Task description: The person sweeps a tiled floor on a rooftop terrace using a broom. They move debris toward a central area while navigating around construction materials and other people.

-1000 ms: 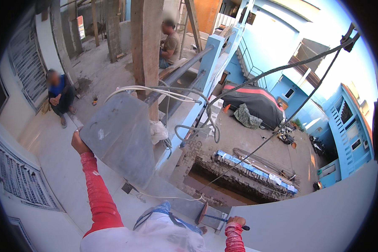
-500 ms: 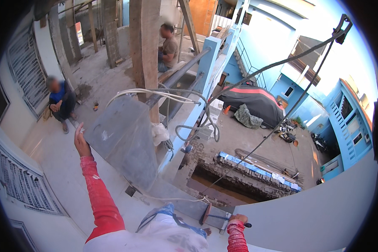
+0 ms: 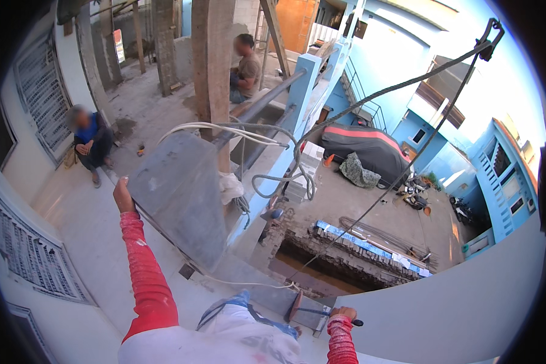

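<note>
Your left hand [image 3: 123,196]: fingers stretched up 0.5 s ago, now drawn in at left corner of grey panel [image 3: 179,197]; contact likely firmer, grip unclear. Your right hand [image 3: 344,313] closed around bluish rod [image 3: 314,312], brown disc [image 3: 294,306] at its left end. Panel dull, pale-scuffed, tilted, just beside wooden post [image 3: 211,73].

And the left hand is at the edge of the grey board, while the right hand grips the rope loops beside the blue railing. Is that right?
Not quite: in the head view, the right hand is closed around the bar with the black end. The left hand is indeed at the edge of the grey board.
</note>
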A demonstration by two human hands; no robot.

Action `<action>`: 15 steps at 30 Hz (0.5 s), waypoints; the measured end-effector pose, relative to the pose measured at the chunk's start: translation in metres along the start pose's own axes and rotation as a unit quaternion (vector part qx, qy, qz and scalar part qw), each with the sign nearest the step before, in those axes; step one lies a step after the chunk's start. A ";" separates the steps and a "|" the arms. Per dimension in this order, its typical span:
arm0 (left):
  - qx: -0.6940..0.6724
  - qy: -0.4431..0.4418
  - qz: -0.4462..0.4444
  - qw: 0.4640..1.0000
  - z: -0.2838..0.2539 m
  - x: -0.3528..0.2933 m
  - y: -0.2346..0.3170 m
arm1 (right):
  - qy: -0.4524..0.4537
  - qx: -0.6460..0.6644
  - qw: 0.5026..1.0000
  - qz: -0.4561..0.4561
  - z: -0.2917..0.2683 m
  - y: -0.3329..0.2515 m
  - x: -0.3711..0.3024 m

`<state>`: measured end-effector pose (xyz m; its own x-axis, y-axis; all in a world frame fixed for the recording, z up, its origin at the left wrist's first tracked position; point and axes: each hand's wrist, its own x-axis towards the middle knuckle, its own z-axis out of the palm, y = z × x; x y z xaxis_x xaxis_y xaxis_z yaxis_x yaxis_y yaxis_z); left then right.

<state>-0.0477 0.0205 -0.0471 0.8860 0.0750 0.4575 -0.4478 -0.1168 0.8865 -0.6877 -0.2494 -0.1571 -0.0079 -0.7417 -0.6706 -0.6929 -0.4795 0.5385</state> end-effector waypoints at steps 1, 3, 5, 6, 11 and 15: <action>-0.020 0.005 -0.015 1.000 0.001 0.000 -0.002 | 0.001 0.015 1.000 0.004 0.001 0.001 0.000; -0.043 0.011 -0.031 0.999 0.003 0.000 -0.006 | -0.025 0.030 0.999 0.013 0.003 0.003 -0.002; -0.044 0.025 -0.043 0.998 0.004 -0.001 -0.007 | -0.038 0.028 0.999 0.010 0.005 0.003 -0.003; -0.093 0.009 -0.057 0.994 0.005 -0.002 -0.007 | -0.045 0.026 0.999 0.016 0.006 0.003 -0.004; -0.084 0.009 -0.048 0.995 0.003 -0.009 0.012 | -0.026 0.013 0.999 0.031 0.006 0.003 -0.002; -0.118 0.036 -0.098 0.987 0.006 -0.019 0.032 | 0.007 -0.012 1.000 0.022 0.006 0.006 0.006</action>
<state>-0.0783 0.0093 -0.0281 0.9514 0.1452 0.2716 -0.2916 0.1413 0.9460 -0.6964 -0.2543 -0.1612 -0.0281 -0.7692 -0.6384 -0.6752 -0.4564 0.5795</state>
